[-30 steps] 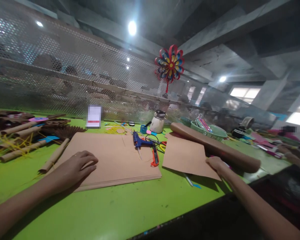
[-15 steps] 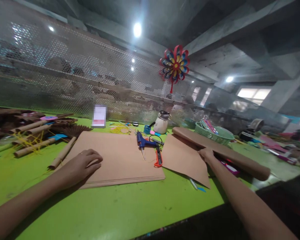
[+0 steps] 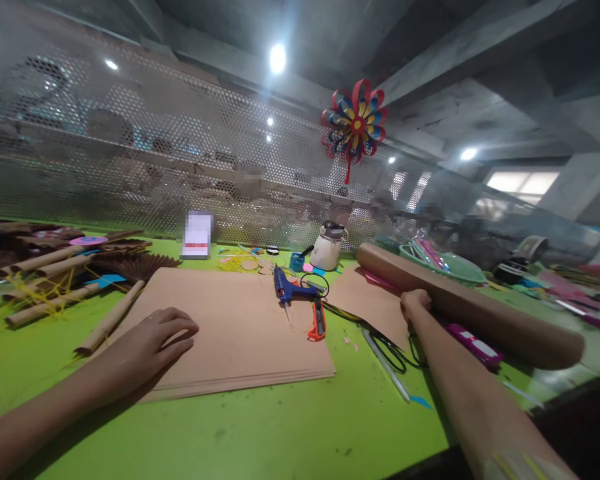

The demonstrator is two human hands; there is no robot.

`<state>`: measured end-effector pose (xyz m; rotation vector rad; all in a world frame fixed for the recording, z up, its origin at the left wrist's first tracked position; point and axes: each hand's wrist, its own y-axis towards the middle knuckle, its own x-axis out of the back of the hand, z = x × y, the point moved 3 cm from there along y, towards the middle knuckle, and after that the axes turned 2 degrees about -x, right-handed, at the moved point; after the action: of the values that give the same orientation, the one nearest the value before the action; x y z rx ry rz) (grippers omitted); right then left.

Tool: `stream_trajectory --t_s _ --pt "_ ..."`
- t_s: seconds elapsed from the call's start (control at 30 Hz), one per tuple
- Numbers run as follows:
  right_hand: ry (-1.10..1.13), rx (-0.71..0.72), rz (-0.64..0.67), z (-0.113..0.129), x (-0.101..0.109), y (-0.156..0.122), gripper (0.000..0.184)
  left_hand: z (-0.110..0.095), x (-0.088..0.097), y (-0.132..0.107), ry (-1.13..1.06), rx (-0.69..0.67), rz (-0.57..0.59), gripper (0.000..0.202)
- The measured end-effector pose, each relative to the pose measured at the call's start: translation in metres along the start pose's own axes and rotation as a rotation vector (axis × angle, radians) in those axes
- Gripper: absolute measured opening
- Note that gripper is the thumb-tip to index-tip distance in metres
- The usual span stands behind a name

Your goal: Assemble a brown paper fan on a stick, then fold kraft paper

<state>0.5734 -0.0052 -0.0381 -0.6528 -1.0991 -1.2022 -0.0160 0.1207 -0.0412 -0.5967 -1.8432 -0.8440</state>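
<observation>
My left hand (image 3: 163,343) rests on the left part of a flat stack of brown kraft paper (image 3: 225,333), its fingers loosely curved and apart, holding nothing. At the right, my right hand (image 3: 416,305) is closed on the edge of a loose brown paper sheet (image 3: 367,297), next to a thick brown paper roll (image 3: 470,307). The fingertips are partly hidden. A blue glue gun (image 3: 293,288) lies at the stack's right edge, with an orange-handled cutter (image 3: 318,320) just below it.
Rolled paper tubes (image 3: 55,303) and yellow strands lie at the left. Behind stand a white jug (image 3: 327,247) and a green basket (image 3: 460,265). A silver pen (image 3: 387,365), black cable (image 3: 400,357) and magenta case (image 3: 475,345) lie at the right. Perforated metal panel (image 3: 205,160) lines the back.
My right hand has drawn the loose sheet up and right, away from the stack, uncovering the pen and cable. The roll sits further right. My left hand stays on the stack.
</observation>
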Motion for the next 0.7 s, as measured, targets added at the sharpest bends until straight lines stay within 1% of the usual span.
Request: stream_trajectory --t_s 0.07,0.17,0.3,0.37,0.43,0.47,0.57,0.6,0.67,0.7 --pt "-0.055 0.07 -0.021 0.0 0.003 -0.005 0.031 0.001 0.0 0.001 0.005 0.008 0.006 0.042" --pt "-0.142 0.238 -0.066 -0.004 0.015 -0.021 0.031 0.001 0.0 0.001 0.017 0.017 0.005 0.044" --pt "-0.25 0.493 -0.168 -0.023 0.048 -0.044 0.035 -0.001 0.001 0.002 0.037 0.008 -0.02 0.047" --pt "-0.309 0.576 -0.218 -0.037 0.063 -0.047 0.037 0.0 0.001 0.002 0.038 0.007 -0.025 0.048" --pt "-0.375 0.595 -0.232 -0.053 0.071 -0.042 0.047 0.001 0.0 0.003 0.034 0.013 -0.023 0.049" --pt "-0.404 0.583 -0.227 -0.06 0.072 -0.037 0.047 0.001 0.0 0.004 0.032 0.018 -0.019 0.049" --pt "-0.448 0.501 -0.187 -0.077 0.068 -0.017 0.027 0.003 -0.001 0.004 0.029 0.016 -0.018 0.049" --pt "-0.447 0.467 -0.173 -0.08 0.067 -0.01 0.024 0.003 -0.001 0.004 0.029 0.009 -0.016 0.049" --pt "-0.43 0.4 -0.157 -0.084 0.071 0.006 0.023 0.004 -0.002 0.004 0.025 -0.005 -0.012 0.047" --pt "-0.417 0.373 -0.16 -0.084 0.077 0.013 0.023 0.005 -0.002 0.003 0.021 -0.009 -0.011 0.047"
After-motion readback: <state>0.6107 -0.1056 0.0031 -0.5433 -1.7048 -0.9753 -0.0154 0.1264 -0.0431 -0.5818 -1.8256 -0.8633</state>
